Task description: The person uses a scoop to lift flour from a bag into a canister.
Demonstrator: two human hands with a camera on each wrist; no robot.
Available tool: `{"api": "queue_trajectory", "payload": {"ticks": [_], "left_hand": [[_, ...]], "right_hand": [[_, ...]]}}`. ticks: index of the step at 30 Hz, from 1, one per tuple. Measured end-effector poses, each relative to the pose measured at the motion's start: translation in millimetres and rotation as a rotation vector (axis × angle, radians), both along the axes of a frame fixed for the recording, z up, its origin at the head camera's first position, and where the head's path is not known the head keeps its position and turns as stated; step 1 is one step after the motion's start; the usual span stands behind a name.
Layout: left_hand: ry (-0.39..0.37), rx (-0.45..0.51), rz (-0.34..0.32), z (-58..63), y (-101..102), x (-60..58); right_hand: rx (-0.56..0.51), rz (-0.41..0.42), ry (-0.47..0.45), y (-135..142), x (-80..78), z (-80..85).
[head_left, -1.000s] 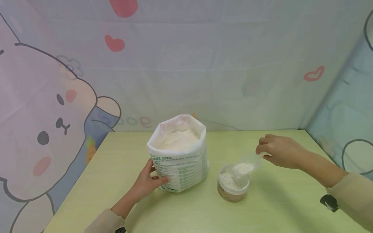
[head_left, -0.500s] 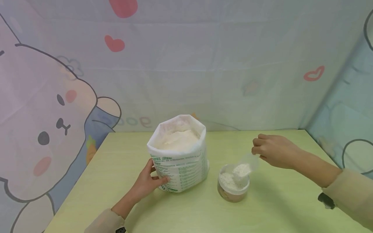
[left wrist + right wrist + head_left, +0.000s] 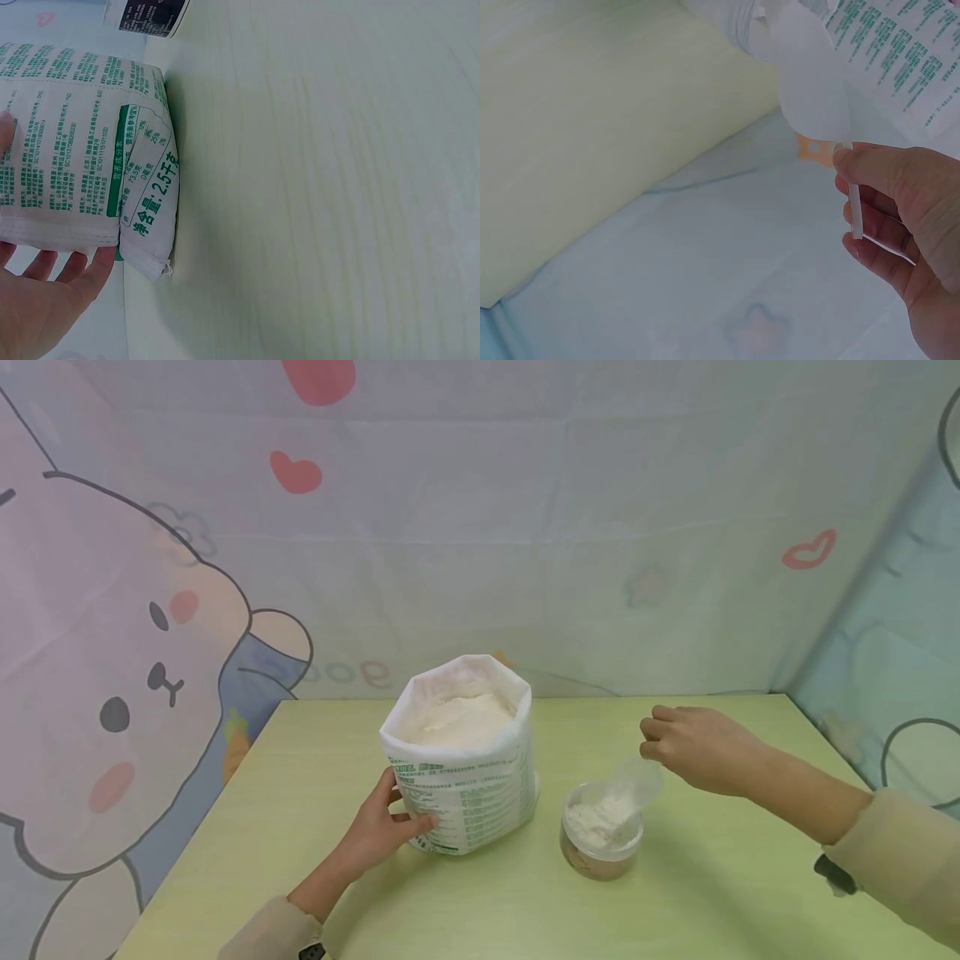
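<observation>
A white bag of flour with green print stands upright, its top rolled open over pale powder. My left hand grips its lower left side, thumb across the front; the left wrist view shows the fingers along the bag's edge. To the right stands a round clear plastic jar with white powder inside. My right hand pinches the handle of a translucent plastic scoop, which tips down into the jar. White powder at the scoop's mouth runs into the powder in the jar.
Both bag and jar rest on a light yellow-green table. Behind it hangs a printed cloth with a cartoon bear and hearts; another cloth closes the right side.
My right hand has moved a little left, tipping the scoop more steeply, and powder has slid from it into the jar. The left hand and bag have stayed in place.
</observation>
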State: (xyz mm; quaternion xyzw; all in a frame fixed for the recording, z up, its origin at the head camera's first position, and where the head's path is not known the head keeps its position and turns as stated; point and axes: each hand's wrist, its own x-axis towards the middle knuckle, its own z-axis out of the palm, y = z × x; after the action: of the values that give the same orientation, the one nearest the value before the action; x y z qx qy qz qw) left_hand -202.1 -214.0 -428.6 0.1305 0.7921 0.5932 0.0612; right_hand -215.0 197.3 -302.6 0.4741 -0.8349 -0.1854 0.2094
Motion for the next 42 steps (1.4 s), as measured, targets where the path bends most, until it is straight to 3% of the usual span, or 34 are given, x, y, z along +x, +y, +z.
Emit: {"api": "queue_trajectory", "payload": {"ticks": [7,20,34,42], "left_hand": [[-0.003,-0.003,0.0,-0.4,-0.1,-0.5],[0.011,-0.011,0.0,0.0,-0.3,0.4],[-0.001,-0.006,0.002,-0.3,0.1,0.9],[-0.031,0.021,-0.004,12.9,3.0,7.1]], "right_hand": [[0.018,-0.001,0.014,-2.7,2.0,5.5],[0.122,0.046,0.129,-13.2,10.9,17.0],[0.217,0.042,0.191,-15.9,11.8,15.0],[0.199,0.032,0.175,-14.6,10.6,15.1]]}}
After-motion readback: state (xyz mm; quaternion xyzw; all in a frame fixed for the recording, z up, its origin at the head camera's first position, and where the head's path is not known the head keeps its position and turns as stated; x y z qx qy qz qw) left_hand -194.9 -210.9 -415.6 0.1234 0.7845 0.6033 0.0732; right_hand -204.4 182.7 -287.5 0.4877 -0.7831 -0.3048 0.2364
